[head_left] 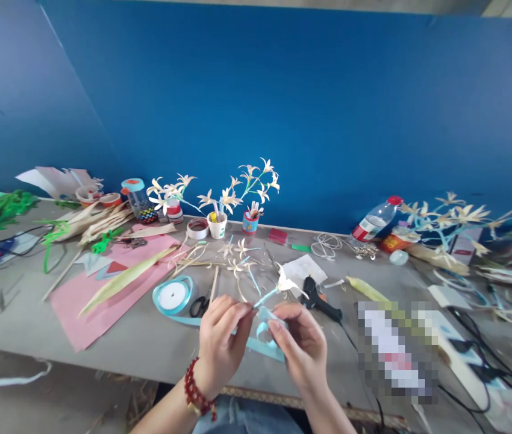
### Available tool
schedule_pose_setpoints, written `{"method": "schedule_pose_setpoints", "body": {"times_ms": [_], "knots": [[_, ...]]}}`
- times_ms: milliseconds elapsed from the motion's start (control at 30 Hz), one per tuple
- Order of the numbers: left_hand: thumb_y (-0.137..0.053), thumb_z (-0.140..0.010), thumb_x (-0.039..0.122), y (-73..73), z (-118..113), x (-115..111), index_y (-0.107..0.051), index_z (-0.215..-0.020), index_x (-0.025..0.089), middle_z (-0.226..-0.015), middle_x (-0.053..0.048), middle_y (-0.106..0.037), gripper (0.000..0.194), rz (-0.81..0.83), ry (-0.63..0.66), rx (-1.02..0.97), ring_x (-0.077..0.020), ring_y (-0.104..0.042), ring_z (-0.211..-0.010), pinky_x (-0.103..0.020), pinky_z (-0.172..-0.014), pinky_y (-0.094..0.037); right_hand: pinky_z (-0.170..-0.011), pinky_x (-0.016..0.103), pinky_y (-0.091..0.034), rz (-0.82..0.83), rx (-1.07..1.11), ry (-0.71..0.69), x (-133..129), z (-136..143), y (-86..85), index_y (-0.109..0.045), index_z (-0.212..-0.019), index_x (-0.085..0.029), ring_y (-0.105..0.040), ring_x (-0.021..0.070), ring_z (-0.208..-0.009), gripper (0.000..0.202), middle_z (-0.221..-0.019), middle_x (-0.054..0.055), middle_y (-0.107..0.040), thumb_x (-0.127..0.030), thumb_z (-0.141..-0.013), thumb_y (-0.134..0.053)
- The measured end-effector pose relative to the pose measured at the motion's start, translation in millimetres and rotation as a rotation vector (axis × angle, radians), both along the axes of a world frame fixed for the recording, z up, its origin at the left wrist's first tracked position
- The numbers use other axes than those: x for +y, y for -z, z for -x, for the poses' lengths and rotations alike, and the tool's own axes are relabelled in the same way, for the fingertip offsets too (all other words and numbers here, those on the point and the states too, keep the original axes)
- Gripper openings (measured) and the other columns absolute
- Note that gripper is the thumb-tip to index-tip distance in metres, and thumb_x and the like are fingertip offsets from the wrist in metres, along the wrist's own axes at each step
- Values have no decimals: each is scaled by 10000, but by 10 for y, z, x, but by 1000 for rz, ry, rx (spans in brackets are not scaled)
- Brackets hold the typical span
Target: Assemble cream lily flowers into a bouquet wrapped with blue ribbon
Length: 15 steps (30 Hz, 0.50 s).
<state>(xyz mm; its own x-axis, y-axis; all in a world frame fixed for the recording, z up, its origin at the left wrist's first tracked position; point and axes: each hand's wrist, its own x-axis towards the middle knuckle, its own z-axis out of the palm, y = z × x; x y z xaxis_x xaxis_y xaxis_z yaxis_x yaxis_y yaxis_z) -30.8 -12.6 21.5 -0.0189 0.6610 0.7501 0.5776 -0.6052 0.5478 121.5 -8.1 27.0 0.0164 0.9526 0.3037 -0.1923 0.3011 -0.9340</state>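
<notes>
My left hand [225, 330] is closed, thumb and forefinger pinching the lower end of the stem of a cream-white handmade flower [284, 283]. The stem is wrapped in light blue and slants up to the right. My right hand [303, 340] pinches a light blue ribbon [265, 349] just below the stem, and part of it curls between my hands. The ribbon runs back under my left hand toward a ribbon spool [172, 295] lying flat on the left. Black scissors [199, 306] lie beside my left hand, partly hidden by it.
A black glue gun [319, 299] with a cord lies right of my hands. Behind stand a white cup [217, 225] of handmade flowers and a plastic bottle [376, 220]. Pink paper [75, 313] with husks lies left; a power strip [459, 361] with cables is right.
</notes>
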Motion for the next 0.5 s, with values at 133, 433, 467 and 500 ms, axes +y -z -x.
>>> {"method": "schedule_pose_setpoints", "body": {"times_ms": [133,433,467,500], "knots": [[-574,-892,46,-25,-21,-6,-634,-935,217,-734,-28,-673,186,13,9,-22,-172,-578,-645,-304,-651,-463,-488,196,-455,19,69,37,55,83,45,-651,-754,-189,-537,102,-547,210,-684,-3,-617,-331,-799,-799],[-575,-909,34,-22,-37,22,-623,-929,180,-716,-12,-621,155,36,28,-48,-143,-543,-652,-258,-646,-450,-447,179,-410,81,121,73,127,195,68,-564,-722,-196,-470,79,-482,303,-612,-43,-538,-361,-783,-810],[-574,-908,31,-22,-35,26,-619,-917,181,-713,-10,-619,157,35,28,-52,-141,-540,-650,-255,-643,-449,-446,181,-408,80,107,76,124,200,70,-560,-721,-198,-467,82,-479,303,-598,-47,-534,-361,-785,-806],[-573,-906,28,-22,-34,28,-614,-905,183,-715,-9,-620,161,36,29,-54,-140,-540,-651,-252,-644,-449,-445,183,-408,81,88,78,121,204,70,-559,-724,-200,-465,85,-476,296,-586,-50,-531,-358,-791,-800]]}}
